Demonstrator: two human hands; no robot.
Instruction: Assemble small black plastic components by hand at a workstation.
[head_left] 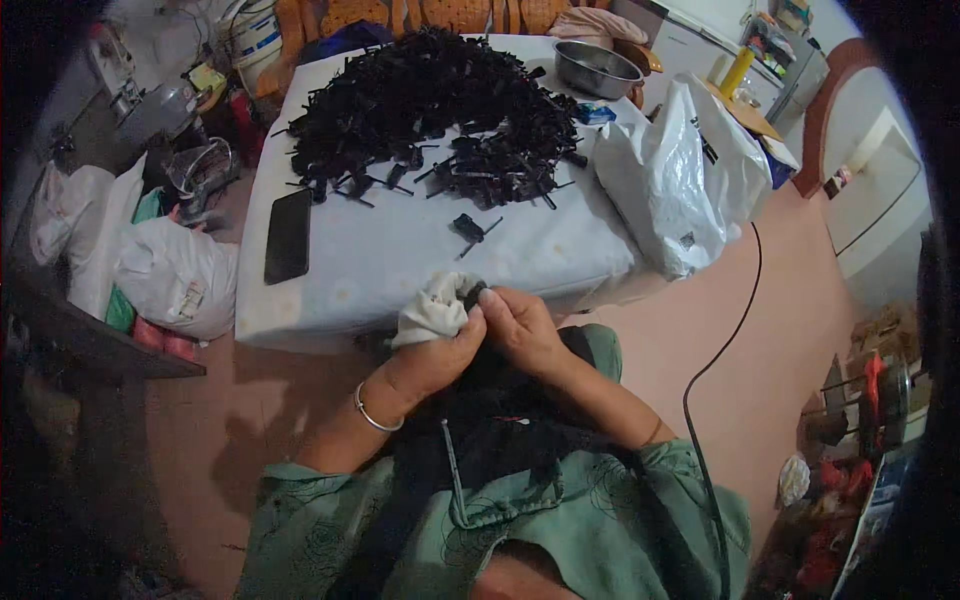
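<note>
My left hand point(438, 358) is closed on a bunched white cloth point(432, 312) in front of the table's near edge. Against the cloth, my right hand point(520, 328) pinches a small black part point(474, 295), mostly covered by my fingers. Both hands meet at this part. Just beyond them on the table lies a single black plastic piece point(468, 228) with thin rods sticking out. Farther back, a large heap of similar black plastic pieces point(420, 100) covers much of the tabletop.
A black phone point(288, 238) lies at the table's left edge. A white plastic bag point(680, 180) and a metal basin point(597, 68) stand on the right side. Filled white bags point(178, 275) sit at left. A black cable point(722, 352) hangs at my right.
</note>
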